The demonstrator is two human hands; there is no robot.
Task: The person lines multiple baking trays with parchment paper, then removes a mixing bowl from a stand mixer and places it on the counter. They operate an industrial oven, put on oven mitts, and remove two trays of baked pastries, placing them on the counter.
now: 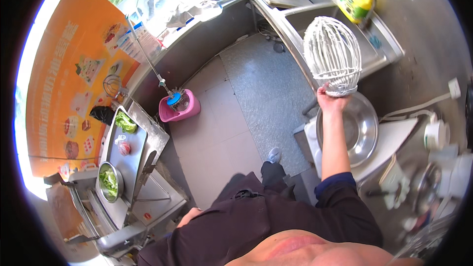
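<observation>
My right hand [333, 100] is closed around the narrow end of a big wire balloon whisk [332, 51], its wires thickly coated in white. The whisk is raised with its wide end toward the sink [392, 49] at the far right, overlapping the basin in the picture. Below and beside my right wrist a wide steel bowl [368, 135] rests on a white surface. Low by my side, my left hand [190, 216] shows only in part past my dark sleeve. Its fingers are hidden.
A yellow jug [355, 1] stands on the sink's edge. Across the floor, a mop [173, 99] leans in a pink bucket [190, 112]. At left, a metal tray [133, 138] holds lettuce [125, 122] and a small bag [124, 148]; a bowl of greens [109, 182] sits nearby.
</observation>
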